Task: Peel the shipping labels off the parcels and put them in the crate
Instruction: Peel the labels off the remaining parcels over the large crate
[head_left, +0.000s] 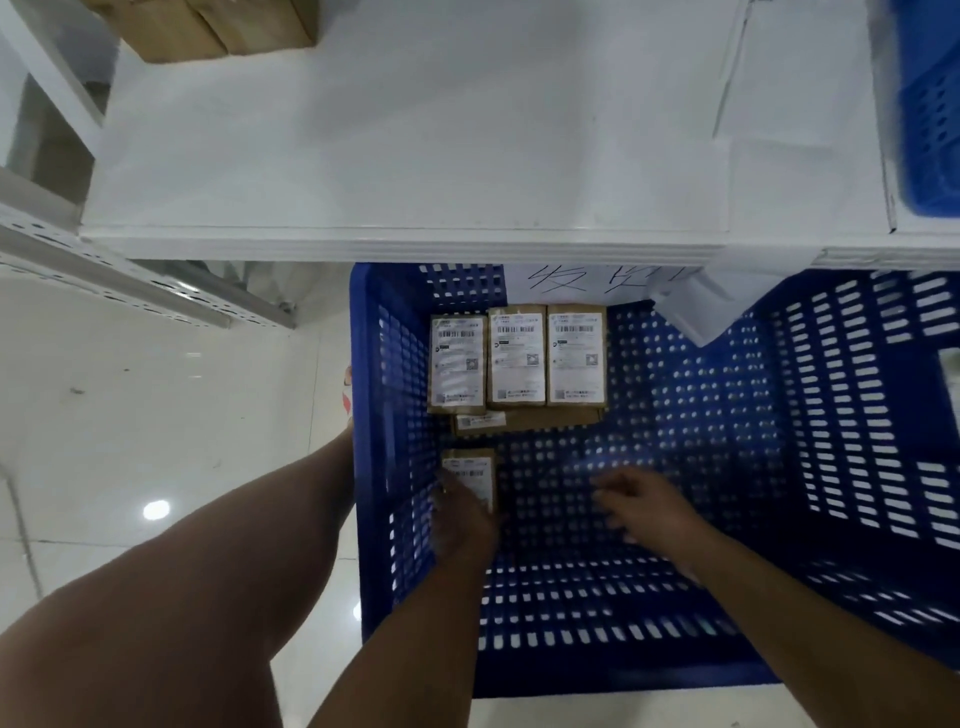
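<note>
A big blue perforated crate (831, 415) stands on the floor under the white table. Three brown parcels with white shipping labels stand side by side at its far left: one (457, 364), one (517, 356) and one (576, 356), with another flat parcel (524, 420) just in front of them. My left hand (462, 514) reaches down inside the crate and holds a further labelled brown parcel (475, 473) near the left wall. My right hand (644, 506) hovers over the crate floor, fingers spread and blurred, holding nothing.
A white table (415, 156) overhangs the crate's far side. A paper sign (582, 280) with handwriting hangs on the crate's back wall. Another blue crate (930, 104) sits on the table at right, cardboard boxes (208, 26) at top left. My leg (182, 597) stands left of the crate.
</note>
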